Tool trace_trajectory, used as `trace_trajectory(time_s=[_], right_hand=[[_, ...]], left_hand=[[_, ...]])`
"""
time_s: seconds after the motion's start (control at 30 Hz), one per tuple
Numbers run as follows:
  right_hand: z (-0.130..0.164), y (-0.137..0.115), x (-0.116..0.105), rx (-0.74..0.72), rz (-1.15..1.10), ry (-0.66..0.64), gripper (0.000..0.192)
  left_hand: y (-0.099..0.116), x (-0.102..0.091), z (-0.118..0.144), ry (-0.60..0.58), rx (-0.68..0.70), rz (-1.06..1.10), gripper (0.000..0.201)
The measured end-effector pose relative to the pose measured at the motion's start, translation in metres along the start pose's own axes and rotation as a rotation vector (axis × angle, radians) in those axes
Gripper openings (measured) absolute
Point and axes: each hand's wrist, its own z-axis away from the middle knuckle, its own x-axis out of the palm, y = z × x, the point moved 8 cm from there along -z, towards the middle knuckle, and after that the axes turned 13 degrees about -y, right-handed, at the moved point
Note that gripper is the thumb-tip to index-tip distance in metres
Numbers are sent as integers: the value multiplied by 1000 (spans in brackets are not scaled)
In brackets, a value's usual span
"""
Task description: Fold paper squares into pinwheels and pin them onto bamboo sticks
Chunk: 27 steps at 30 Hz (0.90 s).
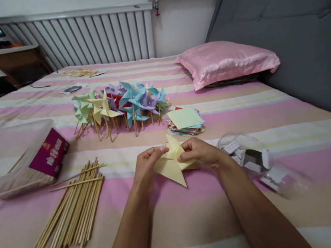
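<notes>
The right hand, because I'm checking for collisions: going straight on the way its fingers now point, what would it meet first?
First the folded yellow paper, which the right hand touches; past it, the left hand seems next in line, though depth is hard to judge.

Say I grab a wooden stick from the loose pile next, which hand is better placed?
Probably your left hand: the stick pile lies on its side, while the right hand is farther off, beyond the yellow paper.
</notes>
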Motion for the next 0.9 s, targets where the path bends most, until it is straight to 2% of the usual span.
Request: trace_trajectory(time_s=[0.13,0.27,0.63,0.7,0.8,0.9], right_hand=[[0,5,2,58,113,-46,8],[0,9,-3,63,228,-30,9],[1,4,-7,53,357,21,11],[2,-1,-8,17,369,49,10],[4,-15,-8,-113,398,101,10],[5,-21,-11,-198,261,148,24]], left_hand=[[-12,6,-1,-99,-127,-113,25],[-17,7,-3,-153,-165,-210,21],[-16,8,-3,-124,-158,-309,15],[-17,7,-3,-116,-163,-301,15],[-19,6,-3,-99,-179,-263,16],[-20,0,-4,-38,-164,-184,17]])
